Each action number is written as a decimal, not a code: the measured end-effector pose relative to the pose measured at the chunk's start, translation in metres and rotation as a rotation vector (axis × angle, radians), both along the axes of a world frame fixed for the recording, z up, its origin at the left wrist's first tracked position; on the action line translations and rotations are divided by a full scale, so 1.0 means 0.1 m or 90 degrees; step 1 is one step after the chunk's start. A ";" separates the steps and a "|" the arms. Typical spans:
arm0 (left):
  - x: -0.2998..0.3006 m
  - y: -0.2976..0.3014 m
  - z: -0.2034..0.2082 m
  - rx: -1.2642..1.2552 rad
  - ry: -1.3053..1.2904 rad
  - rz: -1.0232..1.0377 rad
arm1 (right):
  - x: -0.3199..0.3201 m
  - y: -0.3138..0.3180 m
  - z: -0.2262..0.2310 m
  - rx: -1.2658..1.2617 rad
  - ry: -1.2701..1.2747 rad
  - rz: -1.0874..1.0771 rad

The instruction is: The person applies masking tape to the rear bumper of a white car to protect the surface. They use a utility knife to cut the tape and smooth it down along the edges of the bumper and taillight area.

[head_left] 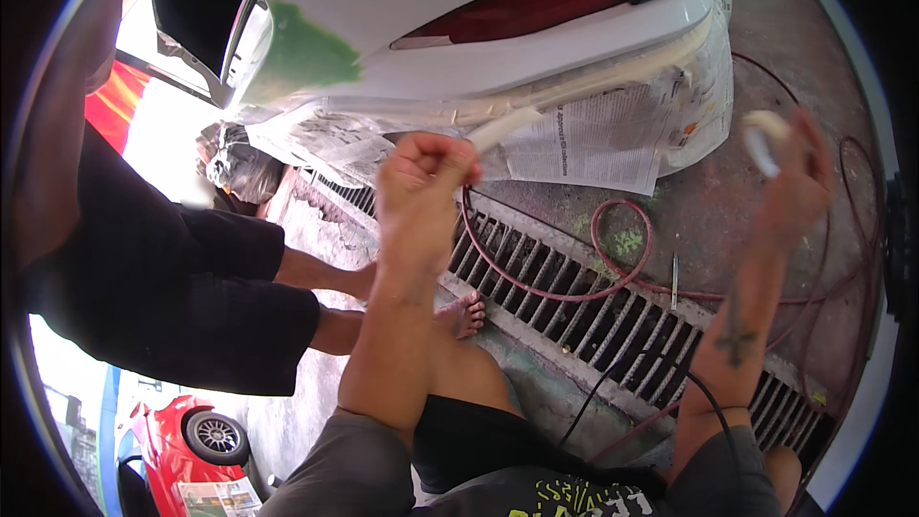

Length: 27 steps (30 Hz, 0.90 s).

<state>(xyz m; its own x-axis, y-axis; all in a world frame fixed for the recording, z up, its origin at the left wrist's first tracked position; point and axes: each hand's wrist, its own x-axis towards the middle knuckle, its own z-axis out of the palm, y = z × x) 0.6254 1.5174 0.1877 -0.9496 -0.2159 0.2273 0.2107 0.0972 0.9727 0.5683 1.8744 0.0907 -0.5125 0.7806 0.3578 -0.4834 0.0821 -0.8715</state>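
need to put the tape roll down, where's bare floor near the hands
Bare concrete floor lies right of the red hose loop, below the newspaper masking. Another bare strip runs left of the drain grate, by another person's foot. The grate is slotted and crossed by hose and a black cable. The left hand and right hand are both raised.

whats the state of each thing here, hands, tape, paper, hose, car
left hand: fisted, gripping the tape strip
tape strip: stretched along the bumper edge
right hand: raised, holding a tape roll
tape roll: blurred, in the fingers
newspaper: masking the bumper
white car: rear masked, green patch on it
red hose: looped over the floor grate
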 end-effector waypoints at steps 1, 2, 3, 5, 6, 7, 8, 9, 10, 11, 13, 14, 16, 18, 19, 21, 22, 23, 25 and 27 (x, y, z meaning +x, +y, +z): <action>0.06 -0.11 0.06 -0.028 -0.012 0.018 | -0.10 0.30 -0.09 -0.034 0.100 -0.170; 0.06 0.01 0.13 -0.048 -0.044 -0.043 | -0.11 0.92 -0.20 -0.022 0.113 -0.242; 0.08 0.12 0.10 -0.068 -0.087 -0.090 | -0.10 1.07 -0.22 -0.002 0.099 -0.265; 0.08 0.24 0.05 -0.060 -0.117 -0.119 | -0.02 0.92 -0.07 0.043 0.054 -0.270; 0.04 0.28 0.06 -0.057 -0.128 -0.141 | 0.08 0.52 0.14 0.073 0.110 -0.194; 0.03 0.28 0.09 -0.049 -0.118 -0.137 | 0.18 0.11 0.35 0.097 0.162 -0.111; 0.06 0.20 0.08 -0.042 -0.113 -0.116 | 0.20 -0.33 0.40 0.206 0.237 -0.005; 0.05 0.18 0.12 -0.034 -0.102 -0.112 | 0.25 -0.69 0.51 0.309 0.317 0.107; 0.06 0.13 0.18 -0.031 -0.103 -0.113 | 0.24 -0.89 0.54 0.501 0.339 0.159; 0.02 0.11 0.24 -0.025 -0.100 -0.124 | 0.25 -1.00 0.59 0.597 0.316 0.162; 0.00 0.04 0.33 -0.011 -0.097 -0.144 | 0.21 -1.14 0.62 0.701 0.291 0.151; -0.02 0.04 0.40 -0.005 -0.092 -0.163 | 0.10 -1.17 0.66 0.710 0.291 0.126; -0.04 -0.03 0.58 -0.011 -0.078 -0.186 | -0.09 -1.19 0.79 0.737 0.320 0.089; -0.12 -0.15 0.67 -0.003 -0.049 -0.193 | -0.16 -1.21 0.92 0.789 0.338 0.066; -0.15 -0.21 0.70 0.002 -0.034 -0.198 | -0.17 -1.22 1.01 0.816 0.345 0.053; -0.20 -0.32 0.75 -0.011 -0.013 -0.208 | -0.20 -1.27 1.16 0.850 0.388 0.045; -0.22 -0.37 0.78 -0.019 -0.004 -0.215 | -0.22 -1.29 1.19 0.862 0.384 0.056; -0.25 -0.41 0.80 -0.027 0.005 -0.223 | -0.24 -1.30 1.21 0.874 0.379 0.067; -0.30 -0.50 0.81 -0.055 0.029 -0.240 | -0.25 -1.39 1.24 0.830 0.388 0.093; -0.38 -0.53 0.84 -0.072 0.052 -0.265 | -0.28 -1.46 1.27 0.811 0.392 0.098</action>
